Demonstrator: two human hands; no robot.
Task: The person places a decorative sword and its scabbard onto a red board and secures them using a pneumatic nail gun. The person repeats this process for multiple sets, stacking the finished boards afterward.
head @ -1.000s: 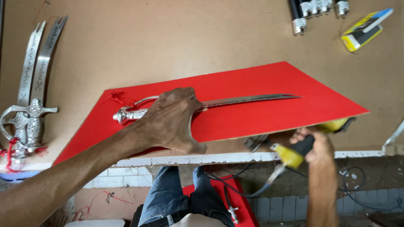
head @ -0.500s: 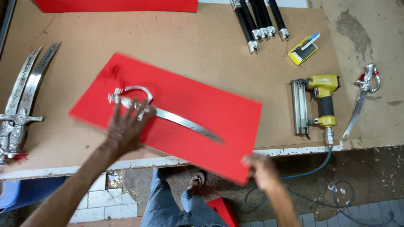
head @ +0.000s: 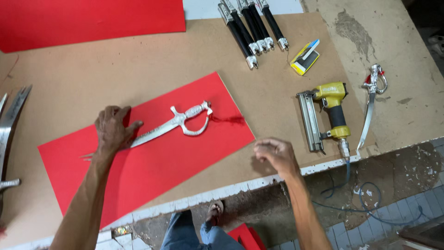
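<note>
Leftmost, curved blades (head: 10,118) lying at the bench edge, partly out of frame. Next, left hand (head: 112,128) spread flat, fingers open, pressing the blade of a small silver sword (head: 173,122); nothing gripped. Sword lying diagonally on a red sheet (head: 152,166), hilt up-right, red tassel (head: 229,120) trailing off the guard. Sheet's lower corner overhanging the workbench (head: 138,60) edge. Right hand (head: 276,156) loosely curled, holding nothing, hovering beside the sheet's right corner. Further right, a yellow nail gun (head: 328,115) resting near the bench edge, hose hanging down; a second small sword (head: 372,104) just beyond it. Risks judged: palm sliding along the blade edge, cut likely; overhanging sheet slipping and carrying the sword off the bench; hose snagged, dragging the nail gun over.
</note>
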